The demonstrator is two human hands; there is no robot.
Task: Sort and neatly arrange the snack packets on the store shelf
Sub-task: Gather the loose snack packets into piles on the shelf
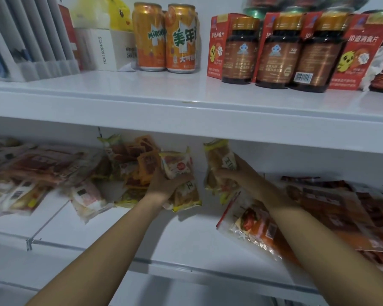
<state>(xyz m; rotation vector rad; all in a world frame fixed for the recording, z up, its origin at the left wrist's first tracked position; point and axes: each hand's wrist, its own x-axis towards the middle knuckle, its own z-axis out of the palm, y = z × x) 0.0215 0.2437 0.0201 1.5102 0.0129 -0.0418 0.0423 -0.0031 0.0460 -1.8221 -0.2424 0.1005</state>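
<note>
Hands: both reach into the lower shelf point(186, 246), side by side, near the middle of the view.
Left hand point(164, 181): its fingers curl round a small yellow-edged snack packet point(177, 165). More packets of the same kind lie under it, toward 6 o'clock from the hand.
Right hand point(234, 173): it grips a second yellow-edged packet point(219, 155) that stands nearly upright. The thumb is on the front and the fingers wrap the side.
Gap: the two held packets are near each other but do not touch.
Orange pile point(139, 164): small orange packets lie in a messy heap at 9 o'clock from the left hand, just beside it.
Long packets point(42, 166): see-through packs with red food lie flat far out at 9 o'clock.
Red packets point(332, 208): big dark red packs lie in a pile at 4 o'clock from the right hand, and the right arm crosses over some.
Upper shelf point(186, 100): at 12 o'clock stand two orange soda cans point(166, 38), brown bottles point(274, 51) and red boxes point(358, 54).
</note>
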